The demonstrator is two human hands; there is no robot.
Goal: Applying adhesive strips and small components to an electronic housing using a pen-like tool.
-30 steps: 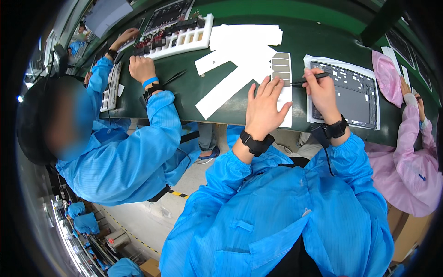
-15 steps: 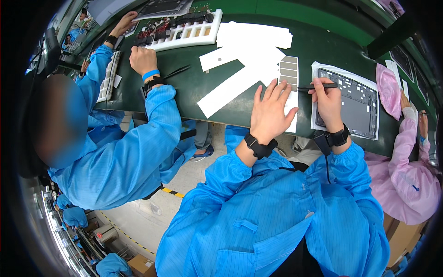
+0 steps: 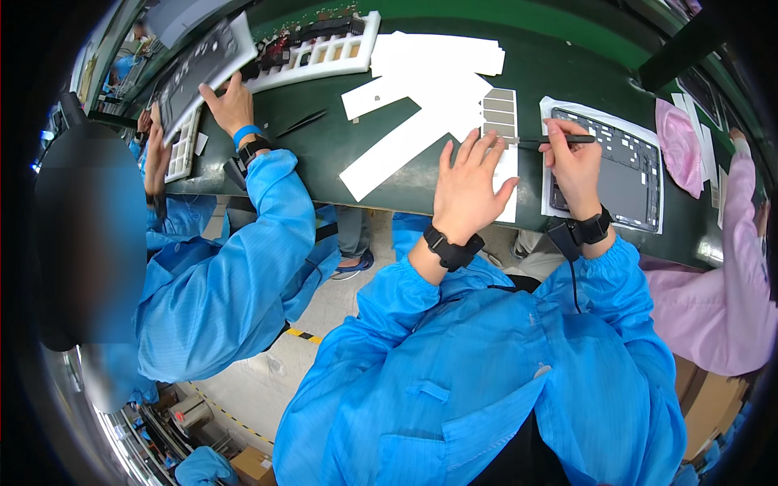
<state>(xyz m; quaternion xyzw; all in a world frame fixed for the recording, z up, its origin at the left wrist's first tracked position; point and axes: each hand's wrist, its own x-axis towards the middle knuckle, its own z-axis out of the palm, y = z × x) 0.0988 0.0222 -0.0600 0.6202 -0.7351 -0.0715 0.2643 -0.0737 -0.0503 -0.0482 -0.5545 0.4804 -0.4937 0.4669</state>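
Observation:
My left hand lies flat, fingers spread, over the lower part of a white backing strip. Grey rectangular stickers sit in a column at the strip's upper end, just beyond my fingertips. My right hand grips black tweezers in a pencil hold. Their tip points left and reaches the stickers beside my left fingers; whether it has caught a sticker edge is too small to tell. Right of the strip, partly behind my right hand, a dark flat device housing rests on a white sheet.
More white strips overlap left of and beyond my left hand. Another pair of tweezers and a white foam tray of dark parts lie farther left. A co-worker holds a dark panel there. A pink cloth is right.
The co-worker on the left has raised a dark panel off the table. My right-hand tweezers have stayed at the stickers, and my left hand remains spread on the strip.

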